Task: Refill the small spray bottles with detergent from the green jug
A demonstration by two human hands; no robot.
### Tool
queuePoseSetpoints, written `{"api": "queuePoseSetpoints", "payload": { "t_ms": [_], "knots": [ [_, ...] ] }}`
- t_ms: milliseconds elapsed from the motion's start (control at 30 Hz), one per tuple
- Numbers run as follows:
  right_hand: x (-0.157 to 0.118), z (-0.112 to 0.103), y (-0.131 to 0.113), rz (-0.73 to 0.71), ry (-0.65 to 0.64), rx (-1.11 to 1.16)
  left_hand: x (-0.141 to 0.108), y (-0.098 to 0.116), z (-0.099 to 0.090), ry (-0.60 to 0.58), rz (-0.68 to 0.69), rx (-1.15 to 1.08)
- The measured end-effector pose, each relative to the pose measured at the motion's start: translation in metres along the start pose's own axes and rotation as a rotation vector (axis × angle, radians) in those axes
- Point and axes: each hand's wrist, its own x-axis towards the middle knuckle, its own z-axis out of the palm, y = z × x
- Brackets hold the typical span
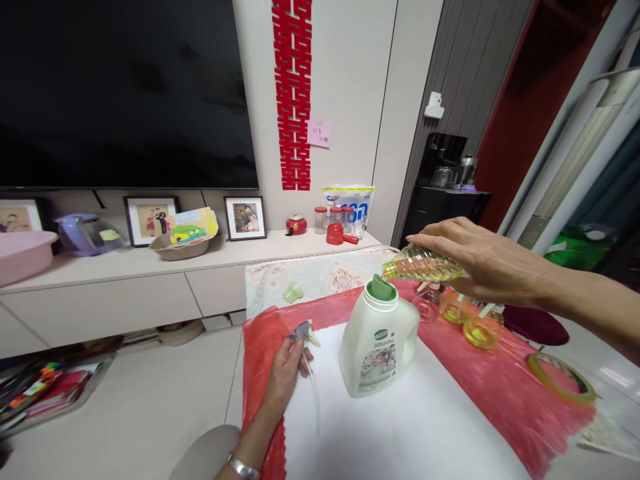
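Note:
My right hand (465, 253) is wrapped round a clear ribbed bottle (425, 265) of yellowish liquid, tipped on its side. Its neck is at the green spout of a pale green detergent jug (377, 340), which stands upright on a white sheet (420, 433). Whether liquid is flowing is hard to make out. In my left hand (286, 363), low over the sheet's left edge, is a grey and pale green spray nozzle (304, 330) with its thin dip tube hanging down. A light green cap (293, 292) lies on the floral cloth behind.
Several bottles with yellow liquid, one a spray bottle (483, 328), stand right of the jug. A roll of tape (561, 377) lies on the red cover (510, 363). Behind, a low cabinet (150, 283) carries photo frames, jars and a red pot (297, 224).

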Motion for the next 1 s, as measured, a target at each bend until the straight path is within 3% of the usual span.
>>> {"api": "queuePoseSetpoints", "payload": {
  "t_ms": [1000],
  "knots": [
    [0.0099,-0.0031,-0.0016,-0.079,0.016,-0.042,-0.0014,0.0039,0.0010,-0.002,0.003,0.010]
  ]
}}
